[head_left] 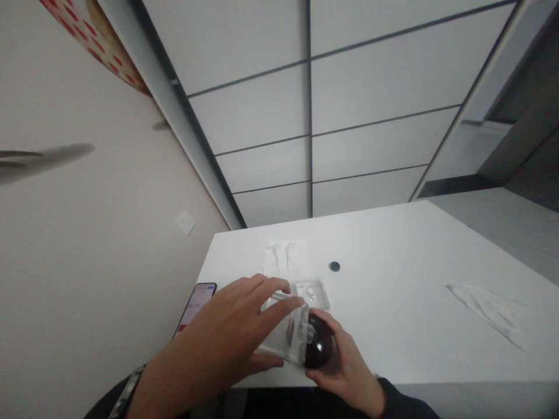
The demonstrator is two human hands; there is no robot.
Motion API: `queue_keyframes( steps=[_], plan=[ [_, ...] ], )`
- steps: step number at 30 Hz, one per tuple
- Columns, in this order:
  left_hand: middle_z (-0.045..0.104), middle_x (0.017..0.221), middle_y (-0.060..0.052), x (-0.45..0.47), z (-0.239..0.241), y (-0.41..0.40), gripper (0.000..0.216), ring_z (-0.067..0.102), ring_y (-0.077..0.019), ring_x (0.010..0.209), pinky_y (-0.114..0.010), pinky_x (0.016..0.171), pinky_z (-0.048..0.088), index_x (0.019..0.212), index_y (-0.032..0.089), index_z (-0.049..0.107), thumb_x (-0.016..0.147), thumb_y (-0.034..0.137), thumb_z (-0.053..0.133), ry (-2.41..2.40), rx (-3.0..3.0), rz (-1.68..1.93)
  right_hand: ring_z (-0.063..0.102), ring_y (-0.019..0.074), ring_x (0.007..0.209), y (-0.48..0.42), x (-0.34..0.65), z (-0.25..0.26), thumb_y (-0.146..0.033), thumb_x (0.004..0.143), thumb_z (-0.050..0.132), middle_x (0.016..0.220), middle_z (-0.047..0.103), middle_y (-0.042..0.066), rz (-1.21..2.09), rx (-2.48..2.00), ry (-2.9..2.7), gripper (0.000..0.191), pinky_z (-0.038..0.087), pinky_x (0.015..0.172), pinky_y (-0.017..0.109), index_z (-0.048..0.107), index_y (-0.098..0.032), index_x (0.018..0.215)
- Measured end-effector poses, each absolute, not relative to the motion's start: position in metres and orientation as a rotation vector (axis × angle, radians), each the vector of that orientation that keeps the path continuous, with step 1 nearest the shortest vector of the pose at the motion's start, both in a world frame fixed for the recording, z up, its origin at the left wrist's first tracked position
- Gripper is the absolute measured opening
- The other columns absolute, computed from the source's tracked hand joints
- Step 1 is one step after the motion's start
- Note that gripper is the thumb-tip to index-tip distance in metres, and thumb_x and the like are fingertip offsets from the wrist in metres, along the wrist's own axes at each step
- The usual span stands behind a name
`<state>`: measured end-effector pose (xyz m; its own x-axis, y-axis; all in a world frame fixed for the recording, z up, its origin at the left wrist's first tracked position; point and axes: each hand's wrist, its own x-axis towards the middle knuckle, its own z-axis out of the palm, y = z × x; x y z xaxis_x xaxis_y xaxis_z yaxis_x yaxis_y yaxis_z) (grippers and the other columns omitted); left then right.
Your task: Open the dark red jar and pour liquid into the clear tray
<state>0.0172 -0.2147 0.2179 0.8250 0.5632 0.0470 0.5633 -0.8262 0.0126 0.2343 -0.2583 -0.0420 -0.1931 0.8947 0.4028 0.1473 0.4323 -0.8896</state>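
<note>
My left hand (247, 317) is wrapped over a clear plastic box (286, 343), thumb and fingers on its opposite sides. A dark brown, glossy round bottle (322, 347) lies tilted in my right hand (350, 364), its fingers curled about the far side. The bottle's clear threaded neck points left against the box's right wall; whether it passes through the wall I cannot tell. Just beyond both hands sits a shallow clear tray (322, 295) with a small transparent piece in it. A small dark round cap (334, 266) rests farther back on the white table (393, 273).
At the left table edge a phone (198, 298) lies with its screen lit, partly behind my left forearm. A white sheet (301, 251) with two pale, clear-looking shapes is near the back. Toward the right lies a crumpled clear plastic bag (489, 308).
</note>
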Motion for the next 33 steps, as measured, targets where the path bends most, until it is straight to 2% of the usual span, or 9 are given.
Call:
queue_keyframes(
  steps=[8,15,24,33],
  plan=[
    [0.072,0.135,-0.015,0.017,0.218,-0.216,0.097,0.073,-0.0371,0.118,-0.053,0.097,0.065,0.141,0.024,0.049,0.063,0.023,0.108,-0.911,-2.985,-0.109,0.065,0.0397,0.139,-0.258,0.235,-0.041,-0.047,0.086,0.084,0.153,0.063,0.02,0.878,-0.927,-1.656,0.086,0.055,0.117,0.053,0.044,-0.022,0.158],
    [0.07,0.137,-0.016,0.015,0.217,-0.215,0.096,0.071,-0.0376,0.123,-0.055,0.103,0.062,0.143,0.023,0.05,0.066,0.026,0.107,-0.919,-3.002,-0.064,0.065,0.0404,0.138,-0.258,0.235,-0.039,-0.044,0.085,0.085,0.152,0.064,0.02,0.87,-0.919,-1.658,0.086,0.056,0.116,0.054,0.044,-0.023,0.158],
    [0.07,0.137,-0.017,0.023,0.223,-0.213,0.085,0.071,-0.0373,0.124,-0.054,0.104,0.062,0.14,0.021,0.057,0.07,0.03,0.105,-0.917,-3.0,0.001,0.067,0.0394,0.137,-0.258,0.233,-0.04,-0.045,0.086,0.085,0.152,0.064,0.018,0.846,-0.907,-1.646,0.087,0.056,0.114,0.053,0.041,-0.027,0.159],
    [0.068,0.14,-0.015,0.032,0.232,-0.212,0.078,0.069,-0.0352,0.126,-0.05,0.105,0.06,0.141,0.023,0.06,0.075,0.032,0.101,-0.967,-3.021,0.148,0.067,0.0403,0.137,-0.258,0.234,-0.039,-0.043,0.083,0.086,0.151,0.065,0.02,0.901,-0.932,-1.641,0.086,0.055,0.115,0.055,0.045,-0.024,0.157]
  ],
)
